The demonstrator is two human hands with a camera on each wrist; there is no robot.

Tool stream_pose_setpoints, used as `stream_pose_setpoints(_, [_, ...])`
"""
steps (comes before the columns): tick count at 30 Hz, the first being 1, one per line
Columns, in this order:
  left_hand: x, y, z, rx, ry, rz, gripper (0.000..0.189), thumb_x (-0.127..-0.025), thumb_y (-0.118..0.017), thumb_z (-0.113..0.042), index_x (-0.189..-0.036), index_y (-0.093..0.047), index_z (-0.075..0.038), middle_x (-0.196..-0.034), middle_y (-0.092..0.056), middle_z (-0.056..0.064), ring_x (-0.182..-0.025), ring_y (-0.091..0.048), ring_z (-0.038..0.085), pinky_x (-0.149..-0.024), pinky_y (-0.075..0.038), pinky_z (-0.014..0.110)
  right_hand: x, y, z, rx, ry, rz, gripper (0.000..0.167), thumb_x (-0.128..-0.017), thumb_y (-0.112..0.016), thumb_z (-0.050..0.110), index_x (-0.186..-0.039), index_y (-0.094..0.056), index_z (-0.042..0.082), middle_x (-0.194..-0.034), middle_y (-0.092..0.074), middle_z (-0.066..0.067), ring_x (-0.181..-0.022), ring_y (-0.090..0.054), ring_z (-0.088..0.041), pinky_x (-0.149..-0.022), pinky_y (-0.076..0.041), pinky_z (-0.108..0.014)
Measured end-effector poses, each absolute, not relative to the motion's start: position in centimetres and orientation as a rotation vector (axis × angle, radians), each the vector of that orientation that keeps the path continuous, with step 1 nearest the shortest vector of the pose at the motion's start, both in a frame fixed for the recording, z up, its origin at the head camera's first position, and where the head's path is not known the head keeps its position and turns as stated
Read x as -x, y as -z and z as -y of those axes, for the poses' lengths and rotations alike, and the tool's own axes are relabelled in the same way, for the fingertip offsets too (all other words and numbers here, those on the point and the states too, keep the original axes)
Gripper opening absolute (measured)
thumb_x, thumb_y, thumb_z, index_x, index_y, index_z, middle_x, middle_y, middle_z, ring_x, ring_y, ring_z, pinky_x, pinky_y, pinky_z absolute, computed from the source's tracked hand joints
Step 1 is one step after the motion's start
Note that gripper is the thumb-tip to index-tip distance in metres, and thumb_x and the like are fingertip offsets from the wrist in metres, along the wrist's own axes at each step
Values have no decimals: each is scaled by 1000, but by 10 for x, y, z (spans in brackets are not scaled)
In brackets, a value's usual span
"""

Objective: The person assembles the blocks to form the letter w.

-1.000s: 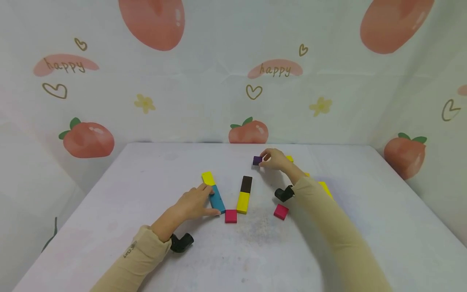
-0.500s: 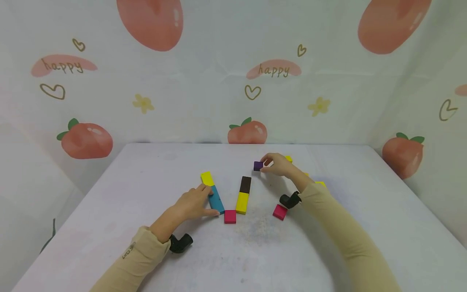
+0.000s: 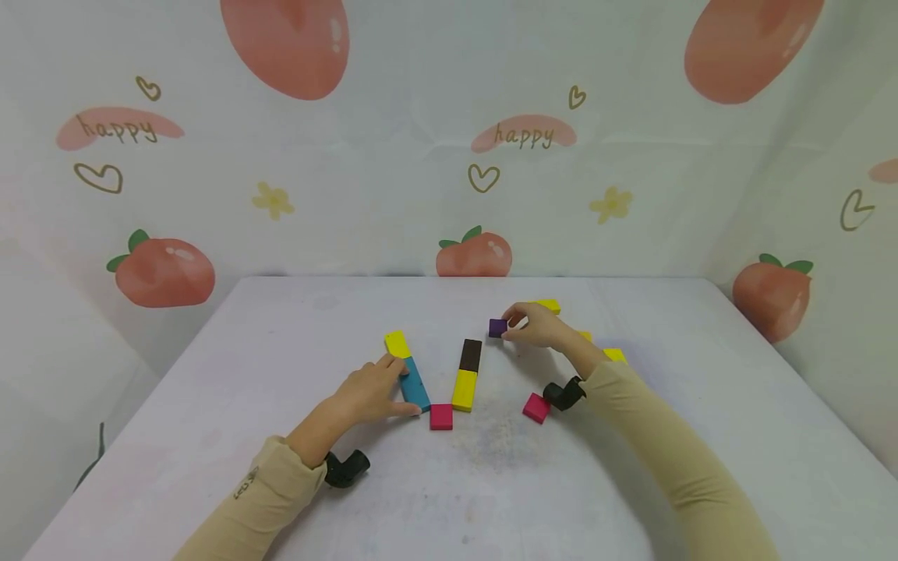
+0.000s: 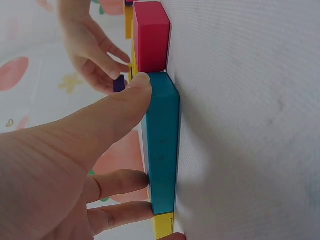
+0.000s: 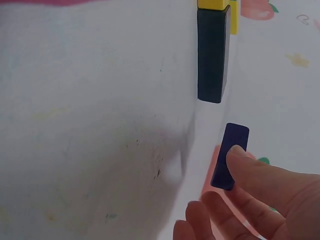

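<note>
My right hand [image 3: 536, 325] pinches a small purple block [image 3: 497, 328] between thumb and fingers. In the right wrist view the purple block [image 5: 231, 155] hangs above the table, beyond the end of a black block [image 5: 212, 55]. My left hand [image 3: 372, 389] rests on a long blue block [image 3: 415, 386], its fingers nearly straight. The left wrist view has the thumb at the blue block's [image 4: 162, 145] near end, with two fingertips along its side. A yellow block [image 3: 396, 343] adjoins its far end, and a red block [image 3: 441, 417] its near end.
A black block [image 3: 471, 355] and a yellow block [image 3: 464, 390] lie end to end right of the left hand. Another red block [image 3: 536, 407] lies near the right wrist's black camera [image 3: 563, 393]. Yellow blocks [image 3: 614, 355] sit behind the right forearm.
My right hand has come nearer along the table with the purple block still pinched, and its forearm has swung right. My left hand stays on the blue block.
</note>
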State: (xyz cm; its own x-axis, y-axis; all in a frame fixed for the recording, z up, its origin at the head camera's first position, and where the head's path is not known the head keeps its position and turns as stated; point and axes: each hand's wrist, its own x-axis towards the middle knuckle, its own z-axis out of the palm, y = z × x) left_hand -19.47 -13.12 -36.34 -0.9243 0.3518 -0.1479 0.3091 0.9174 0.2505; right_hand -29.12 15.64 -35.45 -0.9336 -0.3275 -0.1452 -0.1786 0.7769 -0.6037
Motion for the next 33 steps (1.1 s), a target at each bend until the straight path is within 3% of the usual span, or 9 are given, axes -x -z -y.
stream_pose_setpoints(18, [194,362,131,-504,-345,-2881,62,-76,-73,-45,-119,-51,-7,-124,-52,12,-88,-50,24,-82,-48,42,296,357,-154,426,843,-2708,36,-86,-65,19,-117,-57,3,-115,-60,-18,-106,-53,-30,-86,-50,-38])
stream_pose_setpoints(25, [195,363,131,-513,-353,-2889,61,-76,-73,-46,-118,-51,-6,-123,-52,12,-87,-50,24,-82,-48,42,301,359,-149,427,793,-2704,37,-86,-66,21,-118,-57,4,-115,-60,-18,-100,-56,-29,-90,-49,-39])
stream_pose_setpoints(33, [196,365,132,-528,-351,-2891,62,-76,-72,-46,-119,-51,-6,-122,-52,12,-87,-50,25,-82,-48,42,304,360,-146,422,767,-2703,35,-86,-66,21,-116,-58,6,-115,-60,-17,-103,-53,-29,-91,-49,-40])
